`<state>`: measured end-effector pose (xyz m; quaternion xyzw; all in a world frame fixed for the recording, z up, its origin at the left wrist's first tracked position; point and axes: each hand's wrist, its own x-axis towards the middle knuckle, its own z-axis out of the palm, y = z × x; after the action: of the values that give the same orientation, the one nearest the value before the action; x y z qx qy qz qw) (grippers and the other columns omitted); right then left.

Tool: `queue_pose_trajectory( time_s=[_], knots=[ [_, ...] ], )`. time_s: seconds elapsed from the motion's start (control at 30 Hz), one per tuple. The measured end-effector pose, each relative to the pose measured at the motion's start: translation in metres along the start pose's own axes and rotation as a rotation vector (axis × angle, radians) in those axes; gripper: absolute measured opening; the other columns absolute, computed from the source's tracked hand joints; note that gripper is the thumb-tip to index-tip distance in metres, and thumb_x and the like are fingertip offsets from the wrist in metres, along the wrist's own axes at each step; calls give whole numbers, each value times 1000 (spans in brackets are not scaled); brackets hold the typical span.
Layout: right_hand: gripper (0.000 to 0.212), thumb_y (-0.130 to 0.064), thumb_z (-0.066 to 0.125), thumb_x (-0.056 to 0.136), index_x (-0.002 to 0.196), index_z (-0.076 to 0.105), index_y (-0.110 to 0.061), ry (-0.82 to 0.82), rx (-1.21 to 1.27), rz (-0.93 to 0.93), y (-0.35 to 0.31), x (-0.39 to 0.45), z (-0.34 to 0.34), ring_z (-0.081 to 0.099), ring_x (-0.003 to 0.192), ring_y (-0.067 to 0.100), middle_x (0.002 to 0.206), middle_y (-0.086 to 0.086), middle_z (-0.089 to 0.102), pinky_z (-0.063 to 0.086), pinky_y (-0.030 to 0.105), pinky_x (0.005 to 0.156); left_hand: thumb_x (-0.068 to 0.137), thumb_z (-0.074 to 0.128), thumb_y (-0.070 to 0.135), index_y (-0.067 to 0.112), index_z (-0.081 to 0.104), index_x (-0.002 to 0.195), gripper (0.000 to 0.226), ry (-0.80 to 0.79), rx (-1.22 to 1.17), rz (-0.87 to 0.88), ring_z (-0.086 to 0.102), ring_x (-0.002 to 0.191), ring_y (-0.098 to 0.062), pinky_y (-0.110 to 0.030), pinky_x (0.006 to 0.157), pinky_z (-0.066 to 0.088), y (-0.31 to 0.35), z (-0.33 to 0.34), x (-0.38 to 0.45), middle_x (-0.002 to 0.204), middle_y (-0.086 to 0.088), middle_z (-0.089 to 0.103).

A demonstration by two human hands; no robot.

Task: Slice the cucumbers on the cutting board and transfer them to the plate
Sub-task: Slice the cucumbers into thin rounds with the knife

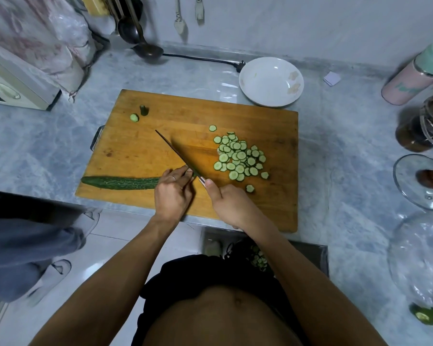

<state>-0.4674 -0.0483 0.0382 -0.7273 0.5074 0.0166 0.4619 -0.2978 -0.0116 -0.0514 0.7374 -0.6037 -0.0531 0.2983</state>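
Head view: the cucumber (121, 183) is held down on the cutting board (160, 151) by the curled left grip (173, 193). A knife (179, 156) is clasped in the right grip (225, 201); slices (240, 158) lie beyond it, the plate (271, 81) farther off.

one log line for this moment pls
stage: slicing | left hand: holds dark green cucumber on wooden cutting board | right hand: grips knife | round slices: piled on board | white plate: empty
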Motion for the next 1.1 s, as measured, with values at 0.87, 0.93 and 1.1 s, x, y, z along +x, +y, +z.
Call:
queue_pose_trajectory(
  time_s=[0.87,0.93,1.1],
  knots=[
    [65,-55,22,103,56,43,-16,13,-9,-51,-3,-39,-13,52,66,20,61,2,49,38,33,68,79,62,4,4,77,93,20,57,-84,-7,70,93,-25,-46,99,48,-6,1,-1,102,-11,73],
    [65,-55,21,103,58,45,-15,6,-16,-54,-4,-38,-12,53,69,21,63,3,51,39,33,72,79,62,4,4,77,92,20,63,-88,-4,70,93,-25,-47,98,48,-5,0,-2,102,-11,73],
    [66,-55,21,104,55,43,-16,-22,22,-33,-7,-36,-16,46,57,12,60,1,49,34,30,58,79,62,3,3,76,95,21,61,-88,-24,70,95,-27,-46,102,45,-5,3,-3,103,-13,73]
  ],
)
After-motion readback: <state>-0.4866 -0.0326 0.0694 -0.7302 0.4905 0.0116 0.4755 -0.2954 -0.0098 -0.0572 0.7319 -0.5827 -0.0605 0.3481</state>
